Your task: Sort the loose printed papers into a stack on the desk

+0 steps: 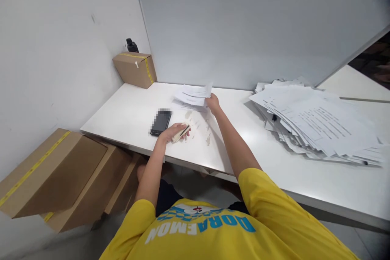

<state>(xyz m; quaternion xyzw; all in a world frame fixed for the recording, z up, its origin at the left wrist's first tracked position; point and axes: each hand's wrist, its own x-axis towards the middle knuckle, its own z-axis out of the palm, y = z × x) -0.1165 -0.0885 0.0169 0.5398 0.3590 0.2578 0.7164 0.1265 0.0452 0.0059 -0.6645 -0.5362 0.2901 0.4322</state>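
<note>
My left hand (174,131) is closed around a small cream stapler (182,133) with a dark slot along it, just above the white table (143,103). Part of the stapler is hidden by my fingers. Farther off, my right hand (213,102) pinches the right edge of some printed paper sheets (191,95), which lift and bend at that corner. How many sheets are in the pinch I cannot tell. A dark phone-like device (161,122) lies left of my left hand, partly blurred out.
A tall, untidy paper stack (317,118) fills the table's right side. A taped cardboard box (135,69) stands at the back left, with a black bottle (132,45) behind. More cardboard boxes (51,166) sit below the left edge. A whiteboard (243,24) borders the back.
</note>
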